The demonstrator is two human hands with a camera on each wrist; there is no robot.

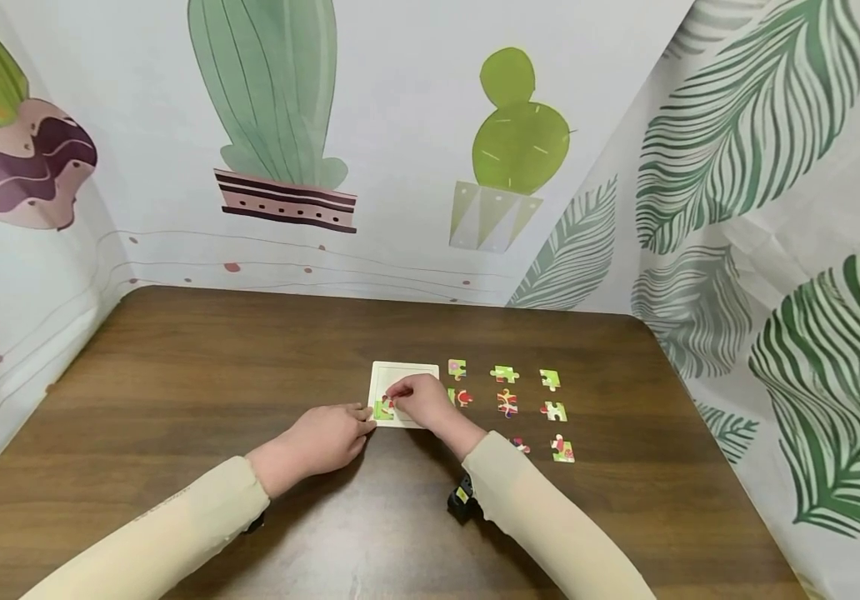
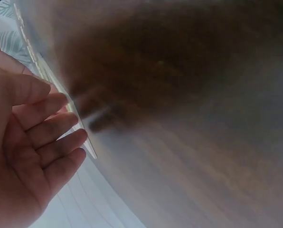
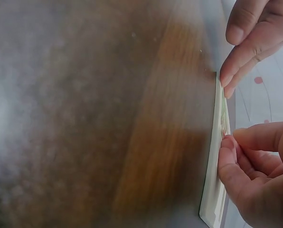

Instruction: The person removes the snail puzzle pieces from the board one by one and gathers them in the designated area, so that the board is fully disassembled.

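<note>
A square white puzzle board (image 1: pixel 417 372) lies on the table, with a green and red jigsaw piece (image 1: pixel 382 411) in its lower left corner. My right hand (image 1: pixel 430 404) reaches over the board, thumb and forefinger pinching at the edge of that piece. In the right wrist view these fingertips meet low over the board (image 3: pixel 210 192). The left hand (image 1: pixel 328 437) rests on the table at the board's lower left corner, and its fingertips touch the edge there. From the left wrist, its fingers (image 2: pixel 61 124) appear loosely extended along the board's edge.
To the right of the board, several loose jigsaw pieces (image 1: pixel 505 374) lie in rows on the brown wooden table (image 1: pixel 250 350). My right forearm covers part of the lowest row. A black device (image 1: pixel 462 500) sits under the right wrist. Cactus-print cloth (image 1: pixel 400 167) stands behind the table.
</note>
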